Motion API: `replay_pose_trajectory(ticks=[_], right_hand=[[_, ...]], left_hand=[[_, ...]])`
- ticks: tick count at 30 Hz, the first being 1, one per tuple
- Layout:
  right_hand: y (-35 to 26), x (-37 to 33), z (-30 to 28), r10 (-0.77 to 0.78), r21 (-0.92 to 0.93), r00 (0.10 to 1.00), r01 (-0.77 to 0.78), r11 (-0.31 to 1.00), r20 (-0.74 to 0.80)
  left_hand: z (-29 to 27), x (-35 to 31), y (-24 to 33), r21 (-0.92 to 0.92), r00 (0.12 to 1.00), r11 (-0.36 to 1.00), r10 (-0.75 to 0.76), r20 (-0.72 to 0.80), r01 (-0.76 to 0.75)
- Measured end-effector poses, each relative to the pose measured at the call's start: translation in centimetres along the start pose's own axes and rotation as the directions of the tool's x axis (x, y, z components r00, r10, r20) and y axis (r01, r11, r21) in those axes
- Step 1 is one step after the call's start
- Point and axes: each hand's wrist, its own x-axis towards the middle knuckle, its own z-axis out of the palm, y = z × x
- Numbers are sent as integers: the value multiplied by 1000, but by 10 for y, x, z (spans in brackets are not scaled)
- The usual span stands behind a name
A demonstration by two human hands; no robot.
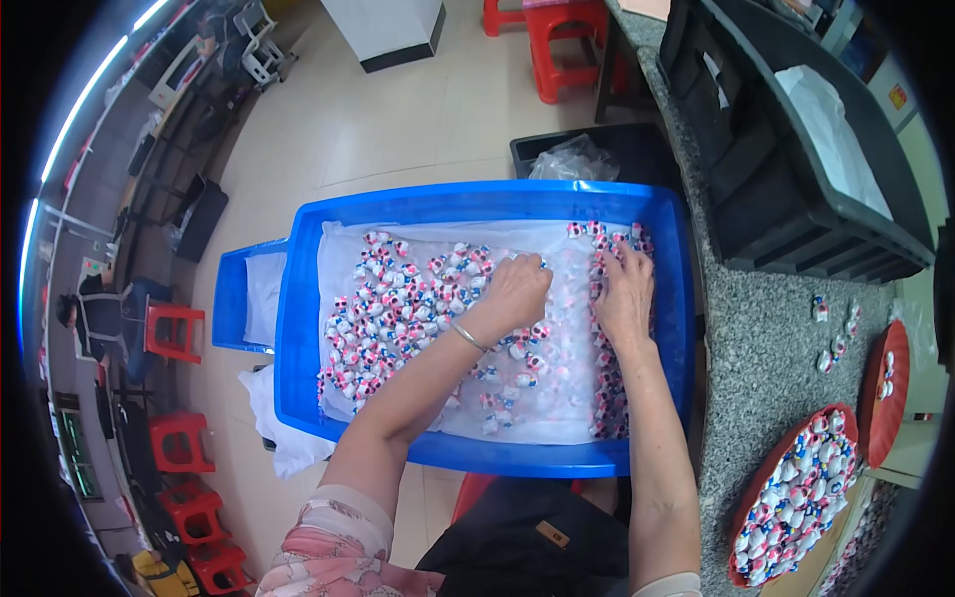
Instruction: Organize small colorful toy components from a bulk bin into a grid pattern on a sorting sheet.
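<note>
A blue plastic tub [468, 453] lined with a white sheet [567, 418] lies before me. On its left side spreads a loose heap of small figurines [393, 318], white with pink and blue. My left hand [519, 291], a bracelet on its wrist, is closed above the tub's middle. A bit of white and blue shows at its fingertips, seemingly one figurine. Over the packed strip of figurines [609, 398] along the right side, my right hand [627, 296] reaches down with bent fingers apart, touching those at the strip's far part. Its fingertips are partly hidden among them.
To the right runs a speckled stone counter [741, 348] with a large black crate [786, 189], a red tray [736, 537] of figurines and another red tray [875, 428]. A smaller blue tub [231, 298] stands at left. Farther left, a person [109, 318] sits near red stools [179, 443].
</note>
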Motion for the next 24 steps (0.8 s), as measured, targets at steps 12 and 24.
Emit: replay_pose_trajectory(ticks=[12, 24], right_hand=[[-5, -14, 5, 43, 30, 999, -44, 999, 17], [1, -20, -1, 77, 54, 997, -78, 995, 30]], left_hand=[[8, -2, -6, -57, 996, 998, -20, 82, 25], [-1, 11, 1, -198, 991, 971, -134, 21, 136]])
